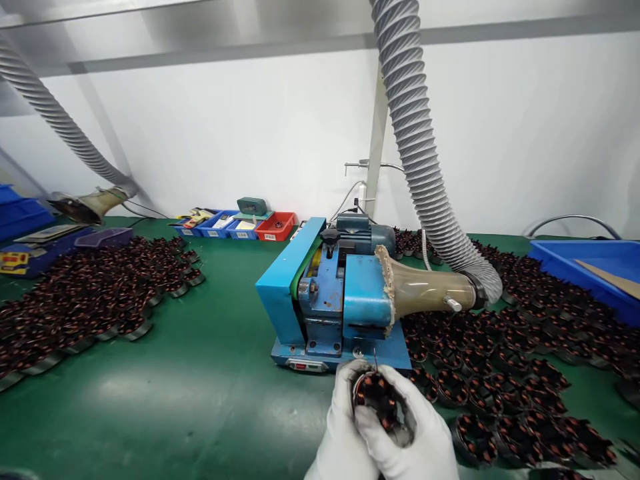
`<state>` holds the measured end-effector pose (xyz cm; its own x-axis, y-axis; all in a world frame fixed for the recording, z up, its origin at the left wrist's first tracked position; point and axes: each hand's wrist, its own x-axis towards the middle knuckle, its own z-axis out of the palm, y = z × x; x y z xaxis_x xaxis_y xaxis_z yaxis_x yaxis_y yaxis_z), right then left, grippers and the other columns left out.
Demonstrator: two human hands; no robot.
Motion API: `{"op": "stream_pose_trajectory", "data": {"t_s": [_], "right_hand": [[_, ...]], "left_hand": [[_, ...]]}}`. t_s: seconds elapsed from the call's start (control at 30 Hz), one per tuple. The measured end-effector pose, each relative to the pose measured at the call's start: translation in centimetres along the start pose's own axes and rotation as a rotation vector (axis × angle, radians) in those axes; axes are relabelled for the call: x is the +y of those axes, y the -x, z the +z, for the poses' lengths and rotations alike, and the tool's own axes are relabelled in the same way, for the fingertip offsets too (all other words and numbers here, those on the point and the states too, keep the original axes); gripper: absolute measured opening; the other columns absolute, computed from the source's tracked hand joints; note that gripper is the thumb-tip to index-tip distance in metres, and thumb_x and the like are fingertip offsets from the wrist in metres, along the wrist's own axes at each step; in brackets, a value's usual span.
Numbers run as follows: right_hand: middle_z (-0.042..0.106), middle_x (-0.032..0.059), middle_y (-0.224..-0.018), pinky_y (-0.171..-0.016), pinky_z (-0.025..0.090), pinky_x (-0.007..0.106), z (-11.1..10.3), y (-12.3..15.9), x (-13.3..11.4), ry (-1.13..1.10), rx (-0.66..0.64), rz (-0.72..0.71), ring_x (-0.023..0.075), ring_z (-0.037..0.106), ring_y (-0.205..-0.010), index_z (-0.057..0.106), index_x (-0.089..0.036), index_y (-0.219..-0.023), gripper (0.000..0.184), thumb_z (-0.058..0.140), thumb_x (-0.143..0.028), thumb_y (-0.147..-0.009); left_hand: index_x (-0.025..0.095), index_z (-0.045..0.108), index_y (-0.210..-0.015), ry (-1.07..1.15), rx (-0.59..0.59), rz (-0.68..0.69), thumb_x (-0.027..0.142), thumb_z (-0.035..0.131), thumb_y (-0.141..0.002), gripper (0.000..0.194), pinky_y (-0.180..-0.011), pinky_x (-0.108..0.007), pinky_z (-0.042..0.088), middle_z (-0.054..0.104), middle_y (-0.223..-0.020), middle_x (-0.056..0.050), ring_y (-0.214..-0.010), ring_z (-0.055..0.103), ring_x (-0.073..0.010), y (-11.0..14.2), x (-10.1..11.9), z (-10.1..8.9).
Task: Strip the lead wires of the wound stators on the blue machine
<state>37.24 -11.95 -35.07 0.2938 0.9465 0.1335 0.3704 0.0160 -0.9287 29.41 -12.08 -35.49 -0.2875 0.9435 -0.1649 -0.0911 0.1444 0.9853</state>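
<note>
My left hand (341,427) and my right hand (423,423), both in white gloves, are closed round one motor stator (376,393). It is a dark ring with copper windings inside, tilted so its open face shows to me. A thin reddish wire end sticks up from its top edge. The hands hold it just in front of a blue belt machine (370,290), near the front edge of its base. My fingers cover much of the ring's outer side.
Many similar stators (500,387) crowd the right of the green table (200,387), with another pile (100,287) at left. A grey hose (415,133) joins the machine's funnel (430,287). Small bins (276,227) stand behind; a blue tray (590,250) is far right.
</note>
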Motion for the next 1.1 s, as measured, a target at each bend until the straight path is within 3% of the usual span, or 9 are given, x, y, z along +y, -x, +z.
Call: {"op": "stream_pose_trajectory", "data": {"t_s": [0.1, 0.17, 0.37, 0.6, 0.73, 0.83, 0.9, 1.0, 1.1], "right_hand": [[0.071, 0.0112, -0.103, -0.081, 0.056, 0.039, -0.4, 1.5, 1.2, -0.086, -0.005, -0.029, 0.0328, 0.067, -0.092, 0.069, -0.020, -0.104, 0.064, 0.069, -0.063, -0.057], [0.072, 0.0111, -0.103, -0.081, 0.056, 0.039, -0.6, 1.4, 1.3, -0.091, -0.007, -0.038, 0.0326, 0.068, -0.092, 0.069, -0.020, -0.104, 0.064, 0.069, -0.064, -0.057], [0.073, 0.0151, -0.095, -0.079, 0.056, 0.043, 0.3, -2.1, 0.1, 0.013, -0.069, 0.011, 0.0325, 0.068, -0.086, 0.070, -0.013, -0.098, 0.057, 0.065, -0.059, -0.064], [0.074, 0.0099, -0.087, -0.074, 0.055, 0.036, 1.4, -5.4, -1.1, -0.044, -0.107, 0.005, 0.0264, 0.069, -0.079, 0.068, -0.017, -0.092, 0.042, 0.063, -0.054, -0.073], [0.074, 0.0107, -0.084, -0.072, 0.055, 0.037, 1.0, -5.4, -1.6, -0.021, -0.108, 0.002, 0.0275, 0.069, -0.077, 0.069, -0.017, -0.089, 0.039, 0.062, -0.052, -0.073], [0.074, 0.0116, -0.085, -0.072, 0.056, 0.037, 0.8, -3.9, -1.0, -0.021, -0.097, 0.003, 0.0280, 0.069, -0.077, 0.069, -0.017, -0.089, 0.037, 0.061, -0.050, -0.074], [0.074, 0.0129, -0.088, -0.072, 0.056, 0.036, 0.4, -2.3, -0.2, -0.041, -0.068, -0.004, 0.0293, 0.069, -0.080, 0.069, -0.017, -0.092, 0.045, 0.062, -0.055, -0.070], [0.071, 0.0144, -0.100, -0.078, 0.054, 0.036, -0.9, -0.3, 1.0, -0.110, -0.043, -0.152, 0.0319, 0.067, -0.091, 0.068, -0.018, -0.099, 0.070, 0.060, -0.074, -0.058], [0.070, 0.0093, -0.087, -0.073, 0.051, 0.033, -2.5, 0.0, 1.4, -0.062, -0.130, -0.237, 0.0268, 0.065, -0.083, 0.068, -0.022, -0.084, 0.054, 0.049, -0.071, -0.072]], "left_hand": [[0.026, 0.059, -0.106, 0.028, -0.050, 0.060, 0.018, 0.067, -0.060, 0.047, -0.086, -0.031, 0.049, 0.058, -0.123, -0.008, -0.103, 0.060, -0.0257, 1.1, -0.3, -0.8], [0.025, 0.060, -0.104, 0.033, -0.060, 0.079, 0.020, 0.068, -0.059, 0.046, -0.087, -0.032, 0.049, 0.059, -0.122, -0.009, -0.103, 0.060, -0.0264, 1.0, -0.5, -0.9], [0.020, 0.055, -0.105, -0.046, -0.044, -0.011, 0.026, 0.054, -0.074, 0.032, -0.087, -0.041, 0.047, 0.068, -0.103, -0.012, -0.095, 0.063, -0.0250, -2.3, -1.2, 0.4], [0.019, 0.046, -0.107, -0.005, -0.056, 0.066, 0.024, 0.055, -0.073, 0.036, -0.078, -0.034, 0.052, 0.070, -0.097, -0.011, -0.084, 0.067, -0.0207, -5.0, 0.1, 2.1], [0.019, 0.046, -0.107, -0.012, -0.034, 0.047, 0.023, 0.053, -0.076, 0.031, -0.074, -0.031, 0.053, 0.071, -0.091, -0.010, -0.078, 0.068, -0.0192, -4.4, 0.6, 2.4], [0.019, 0.051, -0.104, -0.052, -0.020, 0.013, 0.021, 0.056, -0.073, 0.032, -0.074, -0.031, 0.053, 0.072, -0.088, -0.009, -0.080, 0.068, -0.0209, -3.1, 0.4, 1.6], [0.020, 0.054, -0.103, -0.095, -0.040, 0.023, 0.019, 0.059, -0.069, 0.035, -0.080, -0.033, 0.052, 0.071, -0.095, -0.009, -0.088, 0.067, -0.0224, -2.0, 0.3, 0.7], [0.022, 0.058, -0.104, -0.165, -0.140, 0.133, 0.012, 0.063, -0.057, 0.048, -0.093, -0.033, 0.046, 0.063, -0.114, -0.008, -0.105, 0.060, -0.0241, -0.5, 0.5, -0.9], [0.022, 0.060, -0.102, -0.216, -0.210, 0.144, 0.010, 0.068, -0.047, 0.057, -0.096, -0.033, 0.045, 0.060, -0.117, -0.007, -0.107, 0.058, -0.0260, 0.4, 1.1, -2.0]]}}
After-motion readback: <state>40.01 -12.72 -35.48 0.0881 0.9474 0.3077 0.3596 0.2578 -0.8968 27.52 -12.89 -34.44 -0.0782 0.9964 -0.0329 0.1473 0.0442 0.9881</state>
